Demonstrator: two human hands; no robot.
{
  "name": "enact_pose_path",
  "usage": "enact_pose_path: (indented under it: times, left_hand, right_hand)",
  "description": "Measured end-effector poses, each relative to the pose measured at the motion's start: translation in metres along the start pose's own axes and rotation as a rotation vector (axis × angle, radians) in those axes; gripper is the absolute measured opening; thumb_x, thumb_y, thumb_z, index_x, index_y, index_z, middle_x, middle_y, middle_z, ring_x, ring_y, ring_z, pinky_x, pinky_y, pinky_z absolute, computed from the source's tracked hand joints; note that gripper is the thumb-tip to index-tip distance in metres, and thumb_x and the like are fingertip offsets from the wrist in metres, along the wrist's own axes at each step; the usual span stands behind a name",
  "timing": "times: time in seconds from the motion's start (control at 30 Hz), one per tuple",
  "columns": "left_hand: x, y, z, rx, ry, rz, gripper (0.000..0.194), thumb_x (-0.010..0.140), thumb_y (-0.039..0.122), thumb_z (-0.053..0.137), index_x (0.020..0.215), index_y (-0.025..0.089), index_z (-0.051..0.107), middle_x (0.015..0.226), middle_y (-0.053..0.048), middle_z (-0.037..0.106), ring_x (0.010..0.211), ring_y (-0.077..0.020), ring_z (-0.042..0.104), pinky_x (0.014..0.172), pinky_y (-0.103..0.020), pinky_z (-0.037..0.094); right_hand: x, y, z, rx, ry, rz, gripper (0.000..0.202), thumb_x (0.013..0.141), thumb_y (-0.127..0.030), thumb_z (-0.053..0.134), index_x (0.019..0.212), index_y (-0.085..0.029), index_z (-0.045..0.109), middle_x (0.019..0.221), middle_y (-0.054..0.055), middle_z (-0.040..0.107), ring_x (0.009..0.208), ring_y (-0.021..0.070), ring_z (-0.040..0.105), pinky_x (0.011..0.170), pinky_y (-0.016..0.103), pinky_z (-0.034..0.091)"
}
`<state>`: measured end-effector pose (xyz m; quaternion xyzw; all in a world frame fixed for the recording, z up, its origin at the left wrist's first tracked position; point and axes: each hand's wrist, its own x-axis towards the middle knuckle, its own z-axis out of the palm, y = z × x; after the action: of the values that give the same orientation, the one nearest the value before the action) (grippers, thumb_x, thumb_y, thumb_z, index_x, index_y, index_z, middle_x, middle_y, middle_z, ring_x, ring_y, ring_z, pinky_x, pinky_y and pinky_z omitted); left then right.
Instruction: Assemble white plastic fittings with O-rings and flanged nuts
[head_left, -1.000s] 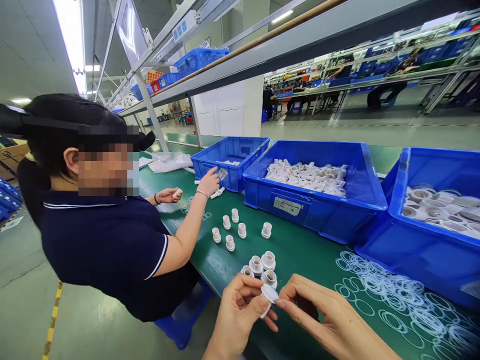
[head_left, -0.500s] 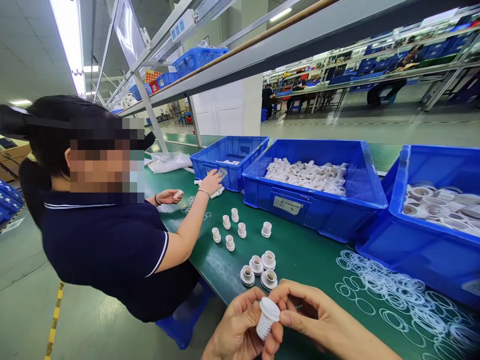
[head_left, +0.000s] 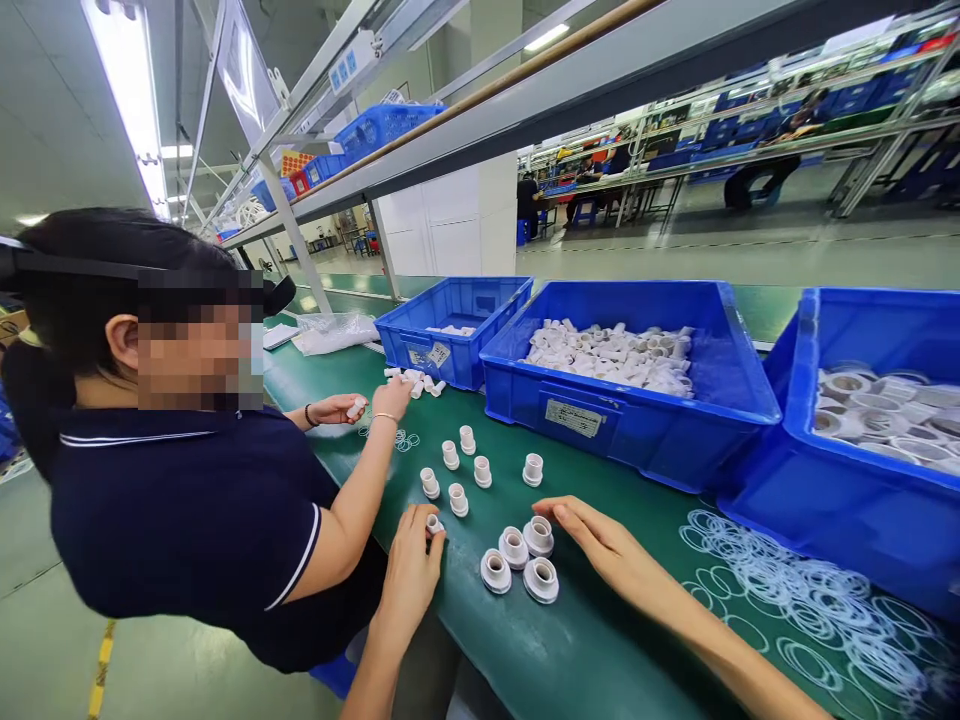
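My left hand (head_left: pixel 411 560) is closed round a small white threaded fitting (head_left: pixel 433 524) at the near edge of the green table (head_left: pixel 517 660). Farther right, my right hand (head_left: pixel 589 535) reaches over the tabletop with its fingers stretched out; its fingertips are beside a group of several wide-flanged white fittings (head_left: pixel 513 547). Nothing shows in its grasp. Beyond my hands, several narrower white fittings (head_left: pixel 482 472) stand upright, with a single one (head_left: pixel 532 470) apart to their right. A pile of thin clear rings (head_left: pixel 802 590) lies at the right.
At the back stand three blue bins, a small one (head_left: pixel 427 340), a middle one (head_left: pixel 637 440) and a right one (head_left: pixel 862 480), all holding white parts. A co-worker (head_left: pixel 187 530) at the left handles a small white piece. A shelf rail (head_left: pixel 525 100) crosses overhead.
My hands have moved apart: the left went leftward to the table edge with the white fitting, the right let go and opened near the flanged group. The co-worker's arm has drawn back from the small bin.
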<state>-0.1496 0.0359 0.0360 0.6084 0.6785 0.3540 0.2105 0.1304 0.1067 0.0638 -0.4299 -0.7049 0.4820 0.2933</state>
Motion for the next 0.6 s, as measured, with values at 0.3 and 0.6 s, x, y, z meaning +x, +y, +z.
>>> enact_pose_path:
  times: [0.3,0.6]
  left_hand:
    - [-0.047,0.047,0.05,-0.556,0.05,-0.163,0.053,0.103,0.055,0.028,0.14,0.024,0.049,0.148,-0.009,0.05,0.14,-0.0223,0.044,0.121,-0.043,0.03]
    - [0.074,0.05,-0.011,-0.44,-0.11,0.146,0.033,0.095,0.047,0.059,0.117,0.023,0.064,0.12,-0.009,0.066,0.109,-0.0215,0.063,0.093,-0.043,0.056]
  right_hand:
    - [0.007,0.004,0.015,0.111,-0.152,-0.017,0.068,0.103,-0.069,0.025,0.115,-0.02,0.07,0.112,0.007,0.07,0.106,0.0273,0.06,0.102,0.043,0.044]
    - [-0.052,-0.024,-0.057,-0.242,-0.029,-0.081,0.045,0.101,-0.064,0.042,0.12,-0.034,0.069,0.126,0.006,0.066,0.117,0.0285,0.06,0.105,0.042,0.048]
